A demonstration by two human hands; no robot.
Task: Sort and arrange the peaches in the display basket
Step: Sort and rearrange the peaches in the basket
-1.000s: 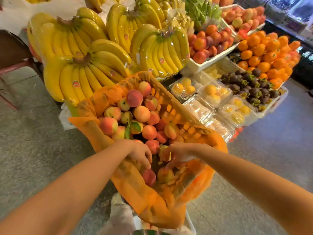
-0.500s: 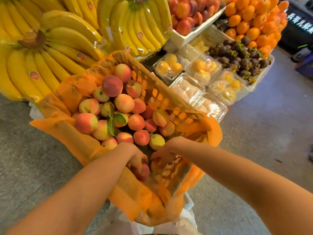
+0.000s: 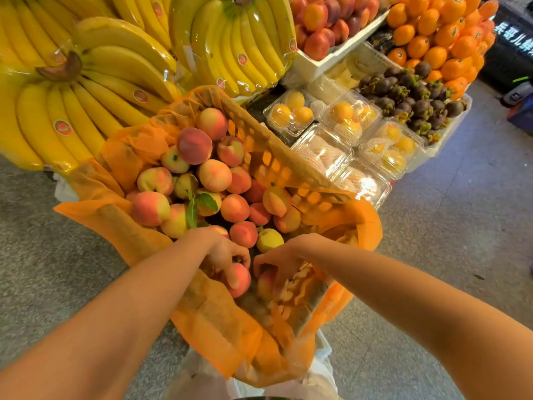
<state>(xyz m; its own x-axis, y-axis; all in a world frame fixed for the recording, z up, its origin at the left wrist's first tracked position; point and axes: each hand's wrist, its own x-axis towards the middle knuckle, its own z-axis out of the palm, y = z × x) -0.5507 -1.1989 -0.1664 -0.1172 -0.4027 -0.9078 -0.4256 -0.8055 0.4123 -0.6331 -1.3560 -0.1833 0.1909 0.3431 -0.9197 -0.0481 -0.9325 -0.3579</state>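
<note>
An orange plastic display basket (image 3: 277,163), lined with orange cloth, holds several pink and yellow peaches (image 3: 215,175) piled toward its far end. Both my hands reach into its near, lower end. My left hand (image 3: 227,256) curls its fingers over a red peach (image 3: 240,280). Just to the right, my right hand (image 3: 281,262) grips another reddish peach (image 3: 265,282), fingers curled round it. A yellow peach (image 3: 269,240) lies just beyond my hands, and a green leaf (image 3: 191,213) sticks up among the fruit.
Wrapped banana bunches (image 3: 95,82) press against the basket's far left. Clear clamshell boxes of fruit (image 3: 340,131) stand at its right, with mangosteens (image 3: 409,93), oranges (image 3: 444,39) and a white tray of nectarines (image 3: 323,27) behind. Grey stone floor (image 3: 461,226) lies on both sides.
Both hands have moved deeper into the basket's near end and closed round a peach each. The view has shifted closer and down toward the basket.
</note>
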